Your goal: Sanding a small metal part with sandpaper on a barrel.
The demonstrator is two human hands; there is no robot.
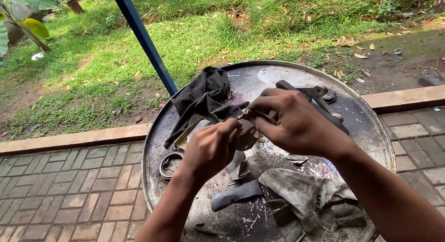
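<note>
Both hands, left (211, 147) and right (289, 119), pinch metal part (248, 135) over drum (371, 130); jagged edge could cut fingers, or part slip.

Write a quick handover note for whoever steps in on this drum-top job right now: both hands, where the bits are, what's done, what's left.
Left hand: pinching the small grey metal part over the round rusty steel drum top.
Right hand: gripping the same part from above.
Around: crumpled black cloth at the far left, dirty grey rag near, round metal ring at the left edge, dark metal bracket behind the right hand, grey scraps below.
Done: part lifted and held in both hands.
Left: cannot be told from this view.
</note>
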